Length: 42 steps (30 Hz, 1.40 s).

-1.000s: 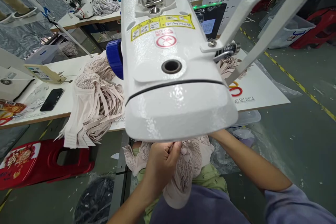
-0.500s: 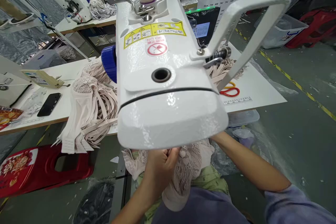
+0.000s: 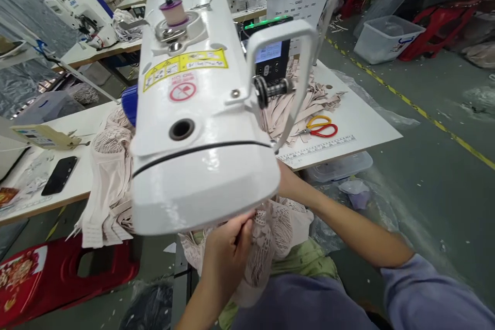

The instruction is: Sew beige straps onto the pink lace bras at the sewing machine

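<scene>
A white sewing machine head (image 3: 204,180) fills the middle of the view. Just below its front edge, my left hand (image 3: 230,247) is closed with thumb and fingers pinching a beige lace garment (image 3: 265,252). The garment hangs over my lap. My right forearm reaches in from the right, and the hand at its end is hidden behind the machine head, so its fingers do not show. Left of the machine, a pile of beige garments (image 3: 110,180) drapes over the table edge.
Beige straps (image 3: 309,100), scissors with red and yellow handles (image 3: 324,129) and a ruler (image 3: 317,148) lie on the right of the table (image 3: 367,118). A black phone (image 3: 60,175) lies at the left. A red stool (image 3: 62,273) stands lower left.
The view has shifted, so the machine head appears further left and more straps and the scissors show at right. My left hand still pinches the garment.
</scene>
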Available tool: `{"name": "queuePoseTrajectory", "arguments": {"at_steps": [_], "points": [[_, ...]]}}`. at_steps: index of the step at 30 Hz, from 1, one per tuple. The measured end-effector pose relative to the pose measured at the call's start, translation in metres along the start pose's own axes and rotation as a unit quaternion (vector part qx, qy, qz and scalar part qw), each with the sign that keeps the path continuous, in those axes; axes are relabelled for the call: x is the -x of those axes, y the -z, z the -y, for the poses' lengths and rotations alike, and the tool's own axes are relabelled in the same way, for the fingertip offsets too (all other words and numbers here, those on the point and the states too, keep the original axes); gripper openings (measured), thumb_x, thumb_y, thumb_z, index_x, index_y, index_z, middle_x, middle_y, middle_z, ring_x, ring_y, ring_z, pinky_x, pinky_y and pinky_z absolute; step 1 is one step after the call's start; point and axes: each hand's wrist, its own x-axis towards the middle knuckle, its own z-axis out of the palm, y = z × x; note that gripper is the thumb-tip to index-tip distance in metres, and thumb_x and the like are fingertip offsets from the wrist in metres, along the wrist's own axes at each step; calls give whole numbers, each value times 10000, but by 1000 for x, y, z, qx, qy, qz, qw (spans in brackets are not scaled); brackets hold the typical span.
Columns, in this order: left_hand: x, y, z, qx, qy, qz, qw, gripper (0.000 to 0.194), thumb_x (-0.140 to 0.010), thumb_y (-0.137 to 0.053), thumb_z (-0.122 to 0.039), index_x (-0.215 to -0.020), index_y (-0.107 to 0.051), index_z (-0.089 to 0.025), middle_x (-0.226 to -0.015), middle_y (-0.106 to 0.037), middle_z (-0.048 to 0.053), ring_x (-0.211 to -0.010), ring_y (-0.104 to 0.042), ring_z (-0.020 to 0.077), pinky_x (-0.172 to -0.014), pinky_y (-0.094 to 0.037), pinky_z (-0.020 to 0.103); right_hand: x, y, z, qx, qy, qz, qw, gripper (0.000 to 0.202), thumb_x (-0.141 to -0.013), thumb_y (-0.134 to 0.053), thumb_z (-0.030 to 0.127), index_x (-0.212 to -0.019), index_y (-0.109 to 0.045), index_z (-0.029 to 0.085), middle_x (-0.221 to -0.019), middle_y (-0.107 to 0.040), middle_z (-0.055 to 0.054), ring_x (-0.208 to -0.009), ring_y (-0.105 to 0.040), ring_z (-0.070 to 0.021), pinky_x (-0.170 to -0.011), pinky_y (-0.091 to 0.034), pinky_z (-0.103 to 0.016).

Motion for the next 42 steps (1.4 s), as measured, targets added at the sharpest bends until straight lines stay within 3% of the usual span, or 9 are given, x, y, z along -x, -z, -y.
{"name": "queuePoseTrajectory", "arguments": {"at_steps": [3, 7, 15, 23, 31, 34, 37, 42], "points": [[1, 1, 4, -53, -63, -22, 996, 274, -936, -485, -213, -1054, -730, -180, -976, -792, 48, -854, -761, 180, -701, -588, 200, 0, 0, 3, 5, 3, -1, 1000, 62, -731, -609, 122, -737, -573, 172, -883, -574, -33, -693, -524, -146, -642, -437, -275], [3, 2, 7, -108, -101, -40, 988, 278, -945, -467, -222, -1009, -730, -158, -890, -797, 57, -760, -763, 171, -645, -570, 188, 0, -5, 5, 9, -8, -19, 1000, 48, -748, -609, 136, -783, -607, 169, -902, -591, -45, -771, -559, -180, -720, -460, -312], [2, 3, 2, -131, -108, -66, 983, 298, -952, -441, -221, -948, -734, -166, -815, -793, 57, -616, -735, 148, -520, -513, 183, 2, -7, 10, -6, -2, -45, 999, 110, -731, -598, 106, -811, -623, 179, -955, -617, -51, -925, -593, -224, -812, -476, -342], [1, -5, 1, -155, -112, -55, 980, 303, -962, -428, -240, -981, -726, -189, -800, -788, 42, -621, -730, 166, -530, -499, 220, 3, -4, 11, -13, -8, -46, 999, 133, -708, -576, 108, -811, -630, 172, -1000, -616, -63, -896, -587, -215, -794, -480, -335], [8, -7, 7, -184, -106, -88, 973, 281, -975, -427, -277, -1066, -674, -179, -785, -770, 43, -613, -699, 163, -551, -478, 238, 2, -4, 7, 3, -15, -30, 999, 59, -730, -568, 109, -743, -567, 167, -944, -564, -44, -752, -532, -157, -691, -430, -290], [16, -8, 9, -211, -97, -131, 964, 250, -960, -476, -260, -1147, -617, -172, -885, -745, 78, -743, -686, 185, -673, -495, 268, 1, -5, 2, 7, 3, -40, 999, 110, -732, -561, 119, -673, -495, 185, -893, -561, -37, -786, -520, -170, -685, -420, -282], [24, -19, 2, -255, -108, -200, 940, 252, -919, -556, -252, -1146, -603, -153, -1045, -672, 149, -951, -628, 254, -852, -462, 375, 2, -5, -1, 12, 17, -46, 999, 138, -728, -544, 111, -655, -466, 198, -859, -559, -30, -818, -526, -182, -717, -437, -293], [24, -47, -25, -291, -93, -154, 940, 409, -936, -540, -284, -1301, -556, -101, -1247, -612, 191, -1097, -554, 302, -960, -375, 419, 8, -5, 3, 28, 3, -56, 998, 98, -732, -533, 113, -723, -536, 210, -825, -556, -26, -824, -537, -199, -757, -486, -333]]}}
